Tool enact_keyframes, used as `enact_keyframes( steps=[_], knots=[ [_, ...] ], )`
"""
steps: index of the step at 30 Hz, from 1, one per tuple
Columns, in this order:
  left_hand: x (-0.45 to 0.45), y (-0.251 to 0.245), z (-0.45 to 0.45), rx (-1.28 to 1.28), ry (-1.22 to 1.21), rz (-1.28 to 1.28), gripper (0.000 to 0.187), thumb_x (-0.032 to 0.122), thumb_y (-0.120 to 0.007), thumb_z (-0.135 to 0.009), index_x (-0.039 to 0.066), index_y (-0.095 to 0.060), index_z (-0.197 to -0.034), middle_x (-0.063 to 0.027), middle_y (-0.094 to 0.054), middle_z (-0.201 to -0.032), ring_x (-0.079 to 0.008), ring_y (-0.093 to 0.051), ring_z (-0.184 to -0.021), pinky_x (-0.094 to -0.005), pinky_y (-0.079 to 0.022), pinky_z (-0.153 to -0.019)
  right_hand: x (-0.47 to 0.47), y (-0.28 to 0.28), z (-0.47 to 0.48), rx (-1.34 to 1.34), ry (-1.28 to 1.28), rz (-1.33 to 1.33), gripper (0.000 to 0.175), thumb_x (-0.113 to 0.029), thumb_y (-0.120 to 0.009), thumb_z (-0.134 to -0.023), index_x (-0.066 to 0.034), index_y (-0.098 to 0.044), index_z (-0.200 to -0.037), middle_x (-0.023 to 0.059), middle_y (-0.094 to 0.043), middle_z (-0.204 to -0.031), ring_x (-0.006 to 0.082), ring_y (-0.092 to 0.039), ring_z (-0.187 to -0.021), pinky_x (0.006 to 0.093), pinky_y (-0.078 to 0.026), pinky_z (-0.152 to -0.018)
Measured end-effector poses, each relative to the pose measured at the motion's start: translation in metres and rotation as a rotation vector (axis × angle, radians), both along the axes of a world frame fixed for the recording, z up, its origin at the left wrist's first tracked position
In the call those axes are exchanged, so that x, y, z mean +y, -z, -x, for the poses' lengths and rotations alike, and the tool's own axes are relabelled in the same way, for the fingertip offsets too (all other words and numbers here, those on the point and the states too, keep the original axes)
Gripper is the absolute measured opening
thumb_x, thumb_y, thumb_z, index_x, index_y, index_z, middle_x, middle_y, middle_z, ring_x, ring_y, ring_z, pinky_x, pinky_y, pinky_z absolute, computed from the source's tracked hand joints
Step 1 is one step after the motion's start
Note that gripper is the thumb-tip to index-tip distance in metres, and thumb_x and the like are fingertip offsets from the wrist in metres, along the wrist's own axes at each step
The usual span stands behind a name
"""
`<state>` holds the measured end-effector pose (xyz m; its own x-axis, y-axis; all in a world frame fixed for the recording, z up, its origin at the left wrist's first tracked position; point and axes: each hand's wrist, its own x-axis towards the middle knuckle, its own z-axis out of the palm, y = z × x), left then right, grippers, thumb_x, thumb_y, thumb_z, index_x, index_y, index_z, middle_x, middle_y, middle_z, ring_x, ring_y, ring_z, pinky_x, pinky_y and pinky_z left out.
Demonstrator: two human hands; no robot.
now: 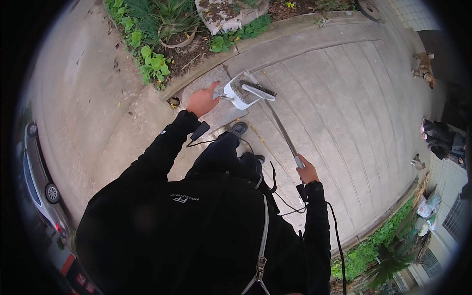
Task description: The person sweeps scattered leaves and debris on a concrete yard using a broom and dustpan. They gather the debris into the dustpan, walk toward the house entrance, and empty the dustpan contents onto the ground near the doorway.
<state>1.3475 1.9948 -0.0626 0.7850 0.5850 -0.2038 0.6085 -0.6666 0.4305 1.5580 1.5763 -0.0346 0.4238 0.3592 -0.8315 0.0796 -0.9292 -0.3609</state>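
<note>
My left hand [203,100] grips the grey handle of a white dustpan [240,90], held over the concrete paving in front of me. Some dark debris seems to lie in the pan, though it is too small to make out. My right hand [307,170] is closed round the lower grey grip of a broom [281,127] with a long metal handle. The broom's white head and dark bristles lie across the dustpan's open side; whether they touch it cannot be told. Cables hang near both wrists.
A concrete kerb [284,32] edges a planting bed beyond the dustpan. A small hole [173,102] sits by its corner. Grooved paving extends to the right, where a brown dog [424,69], a cat [418,162] and a person [444,140] are. A parked car [40,166] stands far left.
</note>
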Motion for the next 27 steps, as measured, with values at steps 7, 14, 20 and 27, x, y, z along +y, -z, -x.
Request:
enact_keyframes(
  steps=[7,14,20,27],
  knots=[
    [-0.002,0.007,0.006,-0.055,0.053,-0.041,0.058,0.020,-0.061,-0.073,0.014,-0.033,-0.125,-0.0175,-0.057,-0.062,-0.0356,-0.057,-0.058,-0.0450,-0.044,-0.051,-0.043,-0.046,0.074,0.108,0.412,-0.098,0.061,-0.013,-0.056,-0.075,-0.0206,-0.034,-0.132,0.0038,-0.049,-0.052,0.0124,-0.046,-0.040,0.0278,-0.039,-0.038],
    [-0.022,-0.004,0.010,-0.015,0.042,0.045,0.055,0.020,-0.060,-0.076,0.015,-0.034,-0.124,-0.0201,-0.058,-0.074,-0.0378,-0.057,-0.069,-0.0448,-0.044,-0.060,0.053,0.072,0.099,-0.336,0.201,-0.126,0.063,-0.011,-0.048,-0.072,-0.0050,-0.029,-0.131,0.0250,-0.057,-0.095,0.0370,-0.055,-0.087,0.0426,-0.044,-0.075],
    [-0.031,-0.009,-0.009,-0.048,0.096,-0.016,0.054,0.019,-0.061,-0.076,0.007,-0.039,-0.123,-0.0160,-0.051,-0.116,-0.0349,-0.054,-0.098,-0.0399,-0.043,-0.082,0.019,0.072,0.093,0.067,0.520,-0.325,0.061,-0.011,-0.055,-0.070,-0.0054,-0.039,-0.128,0.0154,-0.061,-0.073,0.0184,-0.058,-0.053,0.0313,-0.046,-0.047],
    [-0.099,-0.053,-0.024,-0.015,0.373,-0.131,0.052,0.025,-0.058,-0.079,0.017,-0.036,-0.125,-0.0207,-0.060,-0.093,-0.0397,-0.056,-0.081,-0.0452,-0.042,-0.068,-0.132,0.022,0.238,0.169,0.946,-0.488,0.064,-0.006,-0.059,-0.072,-0.0080,-0.034,-0.131,0.0039,-0.052,-0.058,0.0097,-0.046,-0.045,0.0239,-0.038,-0.040]
  ],
)
